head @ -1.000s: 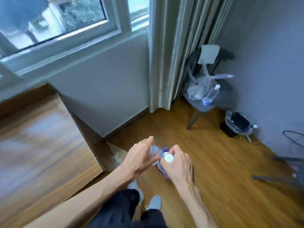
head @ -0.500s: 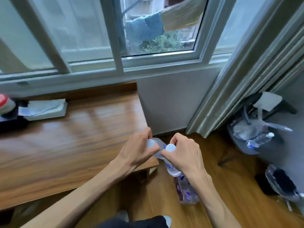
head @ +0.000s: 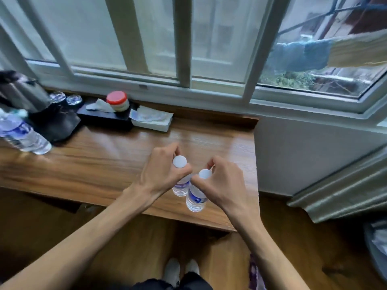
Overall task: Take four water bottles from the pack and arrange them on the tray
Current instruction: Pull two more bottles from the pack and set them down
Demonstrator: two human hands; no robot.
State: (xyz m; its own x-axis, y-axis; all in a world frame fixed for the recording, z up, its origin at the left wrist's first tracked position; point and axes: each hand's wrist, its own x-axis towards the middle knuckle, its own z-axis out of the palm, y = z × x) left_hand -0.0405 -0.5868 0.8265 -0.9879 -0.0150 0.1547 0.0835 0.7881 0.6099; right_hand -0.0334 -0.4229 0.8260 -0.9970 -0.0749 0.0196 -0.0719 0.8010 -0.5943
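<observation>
— Left hand [head: 162, 174]? Clamped round the neck of a clear plastic water bottle with a white round cap [head: 179, 162], held upright above the glossy brown wooden desk [head: 104, 164].

— Right hand [head: 223, 185]? Closed the same way on a second clear plastic bottle with a white cap [head: 195, 197], just beside the first, bodies touching or nearly so; cannot tell which.

— Relative to the desk? Both hanging over its near right part, close to the front edge. Resting on the surface or just above it: cannot tell.

— Other bottles? A third clear bottle with a blue label [head: 19, 132], blurred, at the far left of the desk.

— Behind it? A dark metal kettle [head: 21, 95] on a black tray [head: 54, 124], two glass tumblers [head: 65, 98], then a black rectangular holder [head: 104, 118] with a red-lidded white jar [head: 117, 101], and a white tissue packet [head: 151, 120], all along the desk's back edge under the window [head: 188, 49].

— Below the desk? Wooden floor [head: 303, 248], white shoes [head: 181, 271], a strip of purple plastic wrap [head: 254, 273] near the right forearm.
</observation>
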